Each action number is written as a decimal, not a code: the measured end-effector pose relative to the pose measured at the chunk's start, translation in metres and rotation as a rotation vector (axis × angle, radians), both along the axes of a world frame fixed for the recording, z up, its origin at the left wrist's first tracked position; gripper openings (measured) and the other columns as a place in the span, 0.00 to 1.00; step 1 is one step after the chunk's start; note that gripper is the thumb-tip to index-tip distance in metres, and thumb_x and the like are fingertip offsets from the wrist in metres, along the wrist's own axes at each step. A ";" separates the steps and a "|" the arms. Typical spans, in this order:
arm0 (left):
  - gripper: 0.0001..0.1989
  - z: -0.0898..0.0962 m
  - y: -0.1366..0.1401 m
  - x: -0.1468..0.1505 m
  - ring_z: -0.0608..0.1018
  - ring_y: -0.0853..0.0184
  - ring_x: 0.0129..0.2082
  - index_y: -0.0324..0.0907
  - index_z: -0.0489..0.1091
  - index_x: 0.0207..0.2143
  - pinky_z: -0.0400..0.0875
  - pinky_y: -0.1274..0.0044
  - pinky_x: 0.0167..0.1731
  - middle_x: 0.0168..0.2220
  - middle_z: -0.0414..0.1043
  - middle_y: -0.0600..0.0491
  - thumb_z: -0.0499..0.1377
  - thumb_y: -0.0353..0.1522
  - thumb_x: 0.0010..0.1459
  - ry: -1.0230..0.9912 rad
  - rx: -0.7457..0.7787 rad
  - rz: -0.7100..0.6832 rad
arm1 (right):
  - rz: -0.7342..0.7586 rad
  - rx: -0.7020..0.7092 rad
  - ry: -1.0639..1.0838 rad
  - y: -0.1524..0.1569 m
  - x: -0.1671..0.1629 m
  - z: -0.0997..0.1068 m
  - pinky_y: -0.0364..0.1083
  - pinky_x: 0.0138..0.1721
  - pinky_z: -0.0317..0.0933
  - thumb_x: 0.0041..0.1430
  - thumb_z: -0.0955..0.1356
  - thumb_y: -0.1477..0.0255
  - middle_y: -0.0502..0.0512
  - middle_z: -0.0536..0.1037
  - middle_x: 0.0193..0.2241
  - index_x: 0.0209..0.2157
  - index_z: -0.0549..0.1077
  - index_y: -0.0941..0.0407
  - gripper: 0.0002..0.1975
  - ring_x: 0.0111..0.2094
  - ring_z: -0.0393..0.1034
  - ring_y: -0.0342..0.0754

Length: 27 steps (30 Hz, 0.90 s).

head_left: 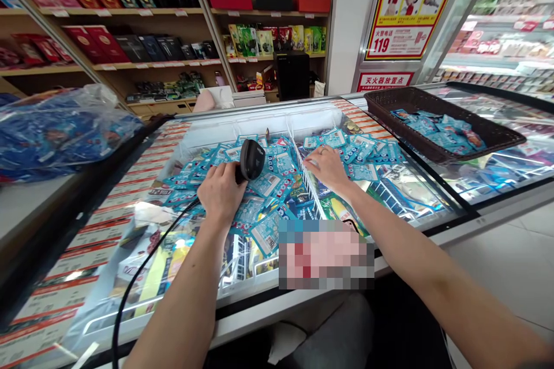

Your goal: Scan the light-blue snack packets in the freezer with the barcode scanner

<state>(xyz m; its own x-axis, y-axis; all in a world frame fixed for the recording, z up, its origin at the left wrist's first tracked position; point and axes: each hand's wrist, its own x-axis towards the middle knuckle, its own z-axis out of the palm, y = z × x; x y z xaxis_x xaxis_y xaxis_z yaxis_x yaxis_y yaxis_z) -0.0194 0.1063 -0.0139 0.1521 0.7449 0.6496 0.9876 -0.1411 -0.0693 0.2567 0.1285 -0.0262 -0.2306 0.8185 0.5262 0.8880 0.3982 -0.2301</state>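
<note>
My left hand (pixel 221 193) is closed round the handle of a black barcode scanner (pixel 252 160), whose cord trails down along my forearm. Under the scanner head lie many small blue packets (pixel 268 183), spread in a loose pile on the glass top of a chest freezer. My right hand (pixel 326 167), with a ring on one finger, hovers low over the glass to the right. Its fingers are bent and apart, and nothing shows in them. More blue packets (pixel 361 149) lie just beyond it.
A dark brown basket (pixel 471 112) with blue packets stands at the right. At the left is a clear plastic bag (pixel 60 130) of blue goods. Price labels (pixel 73 265) line the glass. A blurred-out patch (pixel 326 253) covers the near edge. Stocked shelves (pixel 130 11) stand behind.
</note>
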 end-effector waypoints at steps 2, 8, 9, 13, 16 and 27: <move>0.15 0.000 0.000 0.000 0.71 0.56 0.42 0.43 0.67 0.43 0.62 0.71 0.32 0.37 0.72 0.47 0.54 0.37 0.53 0.000 -0.001 0.004 | 0.103 -0.049 -0.003 -0.004 -0.011 -0.002 0.51 0.47 0.52 0.61 0.60 0.56 0.54 0.74 0.37 0.36 0.76 0.50 0.18 0.44 0.62 0.51; 0.14 0.000 0.000 0.001 0.71 0.56 0.42 0.44 0.67 0.43 0.63 0.71 0.32 0.37 0.71 0.47 0.54 0.36 0.53 -0.023 -0.010 0.004 | 0.168 -0.118 -0.034 -0.017 -0.031 -0.003 0.52 0.46 0.54 0.49 0.63 0.45 0.56 0.73 0.39 0.38 0.75 0.52 0.27 0.44 0.64 0.53; 0.14 0.000 0.000 0.001 0.71 0.56 0.42 0.44 0.67 0.43 0.63 0.71 0.32 0.37 0.71 0.47 0.54 0.36 0.53 -0.022 -0.012 0.002 | 0.163 -0.112 -0.038 -0.018 -0.032 -0.003 0.52 0.47 0.54 0.48 0.64 0.45 0.57 0.73 0.39 0.38 0.74 0.52 0.28 0.45 0.64 0.54; 0.14 0.000 0.000 0.001 0.71 0.56 0.43 0.44 0.66 0.43 0.63 0.71 0.32 0.37 0.71 0.47 0.54 0.36 0.53 -0.023 -0.018 -0.005 | 0.164 -0.106 -0.035 -0.017 -0.034 -0.003 0.53 0.47 0.55 0.47 0.65 0.45 0.56 0.74 0.39 0.36 0.74 0.52 0.26 0.44 0.65 0.54; 0.14 -0.001 0.000 0.001 0.71 0.56 0.43 0.44 0.66 0.43 0.63 0.71 0.33 0.38 0.71 0.47 0.53 0.36 0.53 -0.042 -0.030 -0.008 | 0.153 -0.099 -0.027 -0.015 -0.033 -0.004 0.52 0.46 0.55 0.47 0.65 0.46 0.56 0.75 0.34 0.33 0.74 0.53 0.25 0.42 0.66 0.53; 0.14 0.000 0.000 0.002 0.71 0.55 0.44 0.44 0.66 0.43 0.64 0.70 0.35 0.38 0.71 0.47 0.54 0.36 0.53 -0.022 -0.036 -0.016 | 0.174 -0.112 -0.028 -0.016 -0.035 -0.002 0.52 0.45 0.55 0.42 0.66 0.43 0.57 0.75 0.35 0.32 0.73 0.54 0.28 0.42 0.66 0.54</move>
<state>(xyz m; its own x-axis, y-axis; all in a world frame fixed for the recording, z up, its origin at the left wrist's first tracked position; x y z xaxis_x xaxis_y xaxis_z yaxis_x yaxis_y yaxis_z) -0.0177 0.1061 -0.0137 0.1496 0.7657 0.6256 0.9865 -0.1584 -0.0421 0.2220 0.1129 -0.0281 -0.3871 0.8180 0.4256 0.8147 0.5195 -0.2575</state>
